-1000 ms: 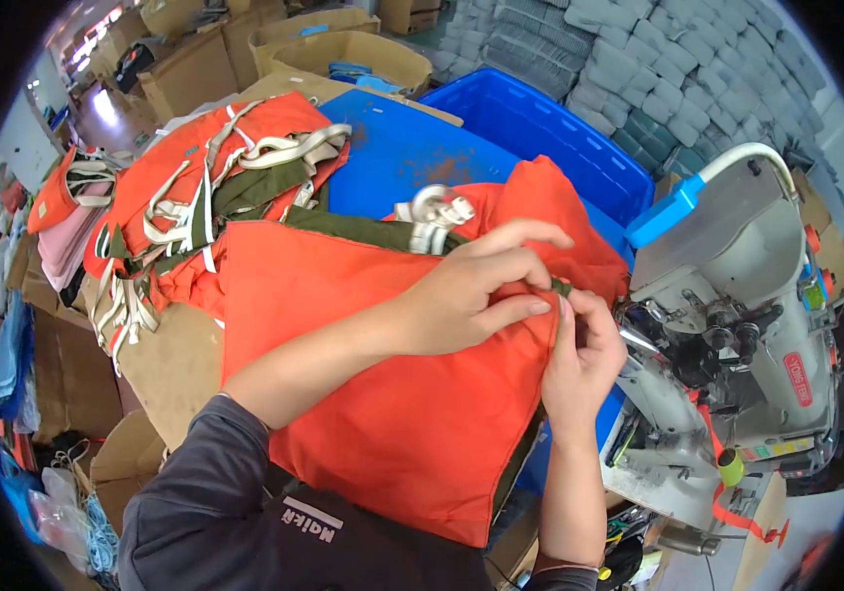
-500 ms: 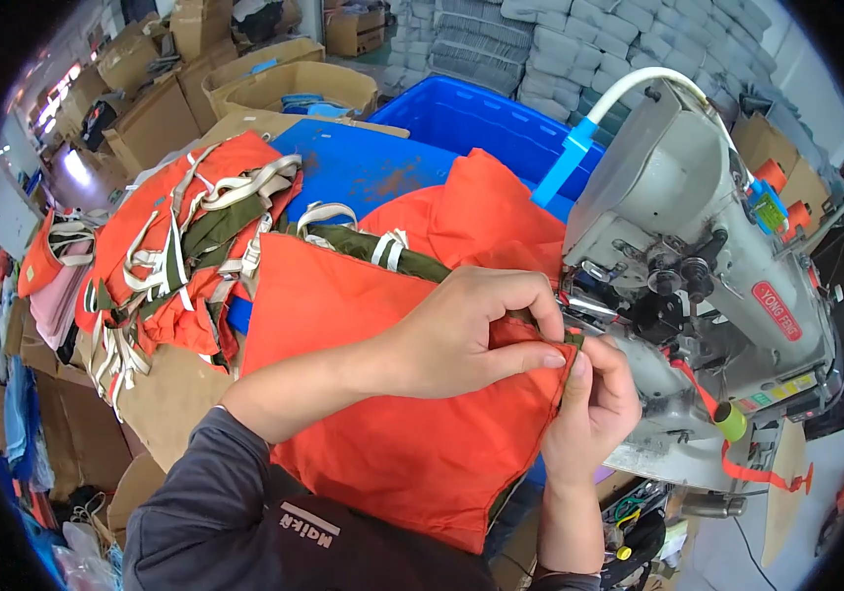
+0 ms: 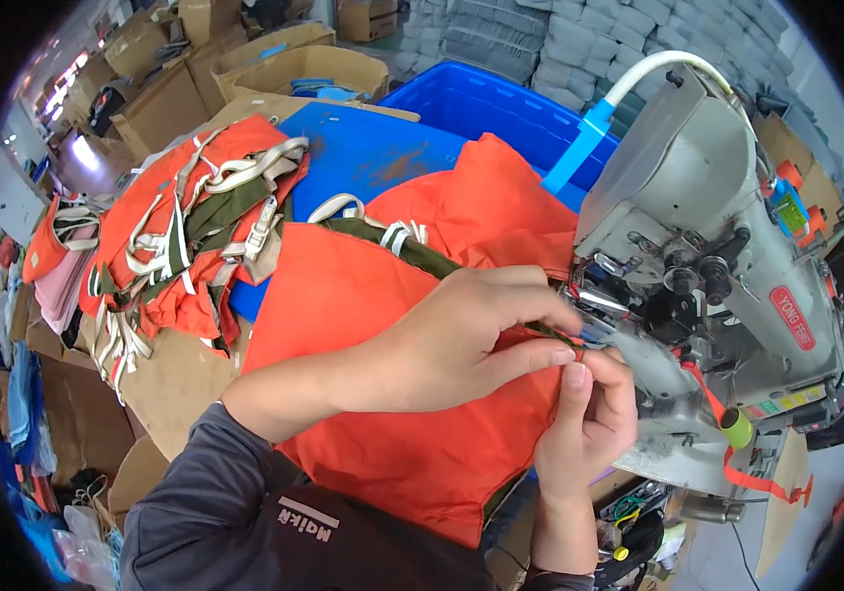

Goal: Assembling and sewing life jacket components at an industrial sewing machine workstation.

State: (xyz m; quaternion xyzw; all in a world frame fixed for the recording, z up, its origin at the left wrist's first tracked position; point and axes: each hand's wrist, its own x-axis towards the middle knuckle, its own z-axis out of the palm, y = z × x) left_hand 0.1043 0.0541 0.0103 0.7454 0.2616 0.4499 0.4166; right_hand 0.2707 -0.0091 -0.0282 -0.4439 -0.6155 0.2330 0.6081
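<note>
A large orange fabric piece (image 3: 328, 286) with dark green edging spreads across in front of me, its right edge beside the sewing machine (image 3: 648, 167). My left hand (image 3: 471, 340) reaches over the cloth and pinches its upper right edge between thumb and fingers; the index finger is slightly blurred. Close against those fingertips, my right hand (image 3: 587, 419) pinches the same edge from the right, thumb on top and fingers curled. Little of the gripped edge shows between the fingers. More orange cloth (image 3: 501, 207) lies behind, reaching the machine's front.
Orange and green pieces with cream straps (image 3: 195, 217) are heaped at the left on a cardboard-covered surface (image 3: 180, 394). Behind are a blue board (image 3: 372, 148), a blue bin (image 3: 491, 98) and cardboard boxes (image 3: 323, 69). A red ribbon (image 3: 708, 394) hangs at the machine. Small tools (image 3: 629, 507) lie below it.
My left index finger has straightened from a curl and moved right along the cloth edge. Both hands remain close together at that edge. The whole view has shifted slightly.
</note>
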